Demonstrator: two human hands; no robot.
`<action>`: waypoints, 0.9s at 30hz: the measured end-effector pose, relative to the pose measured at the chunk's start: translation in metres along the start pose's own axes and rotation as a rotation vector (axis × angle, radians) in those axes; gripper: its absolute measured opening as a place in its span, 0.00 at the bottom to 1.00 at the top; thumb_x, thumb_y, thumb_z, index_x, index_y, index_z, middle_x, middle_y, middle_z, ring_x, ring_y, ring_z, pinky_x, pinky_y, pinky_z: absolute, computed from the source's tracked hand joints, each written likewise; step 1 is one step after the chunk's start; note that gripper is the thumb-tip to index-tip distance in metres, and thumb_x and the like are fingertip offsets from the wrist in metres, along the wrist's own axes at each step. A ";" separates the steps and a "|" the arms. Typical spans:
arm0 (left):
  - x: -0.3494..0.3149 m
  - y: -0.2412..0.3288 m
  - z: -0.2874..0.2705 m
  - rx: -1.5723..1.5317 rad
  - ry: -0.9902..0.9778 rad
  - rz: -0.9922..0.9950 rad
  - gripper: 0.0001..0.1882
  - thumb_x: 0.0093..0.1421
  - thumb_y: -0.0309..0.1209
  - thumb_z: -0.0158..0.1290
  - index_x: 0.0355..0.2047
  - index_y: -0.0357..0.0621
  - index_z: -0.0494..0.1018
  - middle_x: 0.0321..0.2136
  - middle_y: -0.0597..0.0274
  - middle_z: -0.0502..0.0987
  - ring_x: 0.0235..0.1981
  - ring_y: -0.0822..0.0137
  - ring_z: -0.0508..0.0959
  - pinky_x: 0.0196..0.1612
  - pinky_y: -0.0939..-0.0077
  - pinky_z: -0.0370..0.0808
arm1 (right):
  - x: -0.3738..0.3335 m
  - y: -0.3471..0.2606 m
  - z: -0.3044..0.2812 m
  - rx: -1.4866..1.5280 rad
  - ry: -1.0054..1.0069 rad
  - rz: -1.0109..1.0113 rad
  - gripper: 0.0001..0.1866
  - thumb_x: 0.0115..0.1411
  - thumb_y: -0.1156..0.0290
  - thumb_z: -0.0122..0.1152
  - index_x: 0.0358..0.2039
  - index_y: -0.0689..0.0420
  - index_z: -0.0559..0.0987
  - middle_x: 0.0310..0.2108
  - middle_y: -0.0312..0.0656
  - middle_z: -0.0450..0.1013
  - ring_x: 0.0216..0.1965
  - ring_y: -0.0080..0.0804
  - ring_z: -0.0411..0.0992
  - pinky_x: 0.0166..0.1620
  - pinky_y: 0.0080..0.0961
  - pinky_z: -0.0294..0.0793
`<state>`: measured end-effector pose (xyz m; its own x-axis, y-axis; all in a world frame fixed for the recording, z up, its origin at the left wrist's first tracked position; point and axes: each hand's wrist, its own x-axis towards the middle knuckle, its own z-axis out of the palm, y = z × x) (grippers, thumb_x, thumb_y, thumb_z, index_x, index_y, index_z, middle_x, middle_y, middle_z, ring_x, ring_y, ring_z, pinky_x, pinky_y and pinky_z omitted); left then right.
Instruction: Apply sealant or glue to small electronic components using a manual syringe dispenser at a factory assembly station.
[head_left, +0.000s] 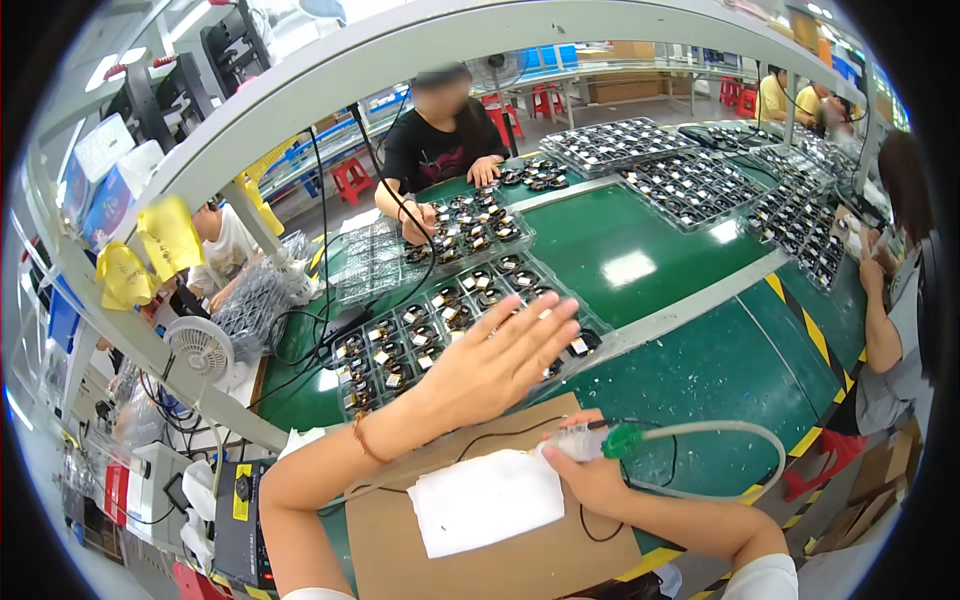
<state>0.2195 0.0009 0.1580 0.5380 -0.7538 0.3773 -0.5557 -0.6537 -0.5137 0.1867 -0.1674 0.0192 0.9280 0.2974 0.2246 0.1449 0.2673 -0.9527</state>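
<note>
My left hand (505,352) reaches out flat with its fingers stretched, over the near edge of a clear compartment tray (600,328) of coiled black cables with white connectors. Whether it touches the tray I cannot tell. My right hand (592,482) is closed around a translucent dispensing syringe (574,443). A green fitting (622,441) joins the syringe to a clear hose (720,427), which loops off to the right. Below the syringe, a white paper sheet (480,508) lies on a brown cardboard sheet (390,545).
Across the green bench, a person (445,135) has a hand at another cable tray (515,235). More filled trays (690,185) stand far right, near a seated person (895,300). A metal beam (400,62) spans overhead. A small fan (198,345) and a black box (240,530) are left.
</note>
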 end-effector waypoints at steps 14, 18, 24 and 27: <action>-0.026 0.087 -0.066 0.093 0.277 -0.181 0.17 0.55 0.33 0.50 0.46 0.58 0.69 0.49 0.64 0.70 0.52 0.63 0.68 0.61 0.60 0.50 | 0.017 0.016 -0.005 -0.096 0.003 -0.168 0.08 0.53 0.72 0.57 0.29 0.58 0.67 0.18 0.32 0.66 0.15 0.15 0.63 0.17 0.13 0.60; -0.029 0.089 -0.072 -0.088 0.289 -0.275 0.27 0.47 0.30 0.54 0.51 0.51 0.65 0.52 0.57 0.66 0.55 0.57 0.65 0.60 0.56 0.50 | 0.014 -0.007 0.001 0.074 0.050 0.045 0.08 0.54 0.71 0.57 0.29 0.59 0.68 0.19 0.33 0.67 0.15 0.15 0.64 0.16 0.13 0.60; -0.044 0.091 -0.077 -0.157 0.254 -0.272 0.33 0.45 0.32 0.56 0.54 0.49 0.61 0.55 0.54 0.62 0.57 0.55 0.61 0.60 0.54 0.51 | 0.017 -0.005 -0.005 0.122 0.056 0.186 0.08 0.53 0.69 0.58 0.28 0.57 0.69 0.18 0.33 0.68 0.13 0.16 0.63 0.13 0.13 0.59; -0.044 0.095 -0.077 -0.155 0.202 -0.270 0.34 0.46 0.37 0.56 0.56 0.51 0.60 0.57 0.55 0.59 0.58 0.55 0.59 0.60 0.53 0.49 | 0.017 -0.002 -0.007 0.137 0.088 0.220 0.08 0.53 0.67 0.57 0.28 0.56 0.69 0.18 0.33 0.68 0.12 0.16 0.62 0.13 0.12 0.57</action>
<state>0.0939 -0.0332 0.1518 0.5505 -0.5407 0.6360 -0.5085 -0.8214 -0.2582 0.2052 -0.1695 0.0234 0.9591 0.2831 -0.0086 -0.1054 0.3287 -0.9385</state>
